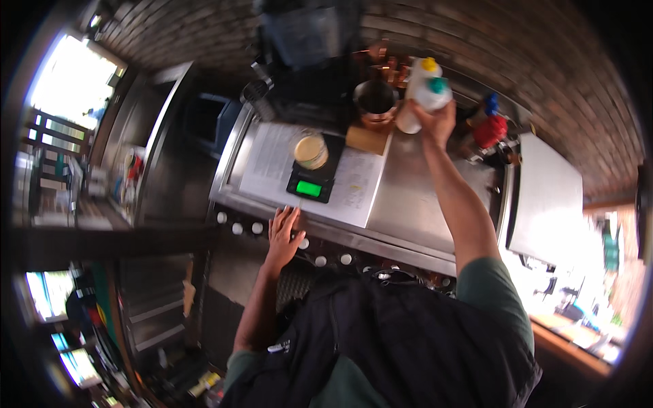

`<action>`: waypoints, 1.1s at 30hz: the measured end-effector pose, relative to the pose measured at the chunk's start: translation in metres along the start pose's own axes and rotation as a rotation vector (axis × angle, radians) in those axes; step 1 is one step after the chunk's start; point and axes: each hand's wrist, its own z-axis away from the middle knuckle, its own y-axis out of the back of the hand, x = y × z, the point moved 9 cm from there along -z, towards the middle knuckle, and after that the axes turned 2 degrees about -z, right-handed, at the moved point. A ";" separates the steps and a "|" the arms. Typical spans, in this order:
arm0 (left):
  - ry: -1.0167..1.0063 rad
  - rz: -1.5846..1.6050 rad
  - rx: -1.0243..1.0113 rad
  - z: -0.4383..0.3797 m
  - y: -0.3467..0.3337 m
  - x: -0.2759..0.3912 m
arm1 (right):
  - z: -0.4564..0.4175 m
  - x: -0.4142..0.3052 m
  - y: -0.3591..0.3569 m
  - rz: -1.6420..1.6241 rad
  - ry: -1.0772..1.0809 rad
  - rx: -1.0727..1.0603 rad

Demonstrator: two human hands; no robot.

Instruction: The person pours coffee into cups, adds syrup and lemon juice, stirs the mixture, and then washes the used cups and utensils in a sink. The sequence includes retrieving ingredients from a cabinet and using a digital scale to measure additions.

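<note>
My right hand [436,121] is closed around a white bottle with a green cap [432,97], at the back of the steel worktop [408,204]. Just behind it stands another white bottle, with a yellow cap [419,71]. My left hand [284,234] rests near the worktop's front edge, its fingers spread and holding nothing. Beyond those fingers, a black digital scale [329,176] with a lit green display lies on printed sheets [265,163]. A clear container with pale yellowish contents [310,151] stands on the scale. Motion blur softens both bottles.
A metal cup [376,102] and a tan block-like item [366,139] are behind the scale. A large dark appliance [306,66] stands at the back. Red [491,131] and blue objects are at the back right. Knobs line the front; a brick wall rises behind.
</note>
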 end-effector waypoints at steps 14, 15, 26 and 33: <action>0.070 0.095 0.056 0.005 -0.001 -0.006 | 0.138 -0.141 -0.073 0.615 0.299 -1.101; 0.077 0.083 0.045 0.005 -0.001 -0.006 | 0.141 -0.143 -0.083 0.712 0.320 -1.132; 0.056 0.078 0.096 0.008 0.005 -0.003 | 0.149 -0.153 -0.201 1.410 0.949 -1.433; 0.058 0.094 0.105 0.009 0.009 -0.002 | 0.163 -0.159 -0.239 1.424 1.165 -1.477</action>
